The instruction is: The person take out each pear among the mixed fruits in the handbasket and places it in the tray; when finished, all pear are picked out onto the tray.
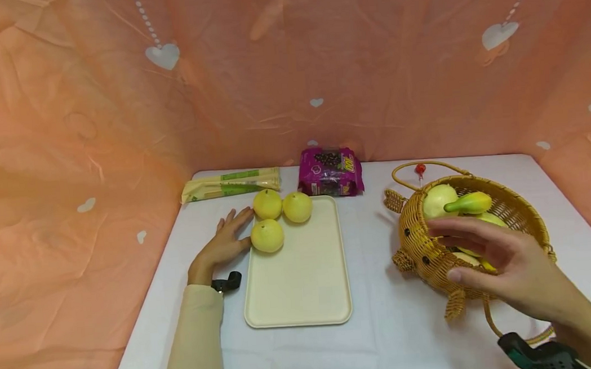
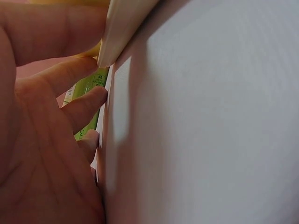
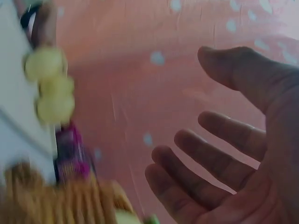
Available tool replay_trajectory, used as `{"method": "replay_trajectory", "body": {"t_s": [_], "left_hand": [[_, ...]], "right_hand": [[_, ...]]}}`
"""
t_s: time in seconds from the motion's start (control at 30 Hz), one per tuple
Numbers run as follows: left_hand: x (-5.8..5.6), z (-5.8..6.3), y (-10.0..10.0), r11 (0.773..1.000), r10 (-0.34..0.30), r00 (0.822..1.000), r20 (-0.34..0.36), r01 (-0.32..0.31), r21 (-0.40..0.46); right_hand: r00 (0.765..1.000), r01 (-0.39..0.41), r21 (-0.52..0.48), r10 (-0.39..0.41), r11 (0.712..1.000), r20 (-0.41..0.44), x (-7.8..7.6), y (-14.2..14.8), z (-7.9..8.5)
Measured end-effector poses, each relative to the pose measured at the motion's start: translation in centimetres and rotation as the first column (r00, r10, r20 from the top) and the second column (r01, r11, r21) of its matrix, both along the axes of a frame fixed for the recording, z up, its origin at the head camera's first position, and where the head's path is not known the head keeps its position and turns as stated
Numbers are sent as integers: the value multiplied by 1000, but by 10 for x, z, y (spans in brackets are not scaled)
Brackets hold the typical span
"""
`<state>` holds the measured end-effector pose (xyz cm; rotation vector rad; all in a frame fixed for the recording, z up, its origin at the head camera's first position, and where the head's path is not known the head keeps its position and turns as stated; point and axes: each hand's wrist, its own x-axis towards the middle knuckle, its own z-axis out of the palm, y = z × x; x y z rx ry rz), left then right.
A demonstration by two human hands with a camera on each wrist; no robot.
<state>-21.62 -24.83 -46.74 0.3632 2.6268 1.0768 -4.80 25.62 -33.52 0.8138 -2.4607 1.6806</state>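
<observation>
Three round yellow fruits sit grouped at the far left corner of a cream tray. My left hand lies at the tray's left edge with its fingers spread. In the left wrist view its fingers touch the tray's rim. Over the near side of a brown wicker basket with an animal face hovers my right hand, fingers loosely bent and thumb apart, holding nothing. Inside the basket are a pale round fruit and a green-yellow elongated fruit; the hand hides part of the contents.
Behind the tray lie a purple snack pack and long green-and-cream packets. A small red round item shows by the basket's far handle. An orange cloth with white hearts hangs behind the white table.
</observation>
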Motion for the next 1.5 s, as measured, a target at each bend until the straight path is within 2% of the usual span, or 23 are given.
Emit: {"method": "replay_trajectory", "body": {"t_s": [0.13,0.27,0.43,0.53,0.6,0.83,0.97,1.07,1.17,1.2,1.3,1.5], "left_hand": [[1,0,1,1000,-1,1000,-3,1,8],[1,0,1,1000,0,1000,-9,0,13],[1,0,1,1000,4,1000,-4,-4,12],[1,0,1,1000,11,1000,7,-12,9],[1,0,1,1000,13,1000,8,-13,12],[3,2,3,1000,12,1000,11,-12,27],[4,4,3,1000,14,1000,16,-15,28],[4,4,3,999,18,1000,11,-18,26],[4,2,3,1000,20,1000,6,-20,21],[4,2,3,1000,18,1000,6,-18,22],[3,1,2,1000,13,1000,5,-13,19],[2,0,1,1000,15,1000,0,-15,1]], "right_hand": [[989,140,99,-135,985,-64,3,37,-3],[957,280,210,-256,937,-137,1,71,-10],[941,331,195,-309,923,-137,-6,100,-18],[942,331,206,-310,921,-131,-10,109,-20],[938,344,238,-322,908,-129,-12,112,-21],[933,360,425,-326,830,-155,-22,116,-19],[933,359,571,-284,738,-220,-29,113,-17],[938,346,683,-243,643,-246,-35,108,-14],[951,308,742,-202,596,-233,-41,104,-14],[955,296,754,-193,586,-225,-43,103,-14],[964,264,771,-178,580,-196,-47,99,-16],[976,199,814,-188,546,-112,-55,92,-16]]}}
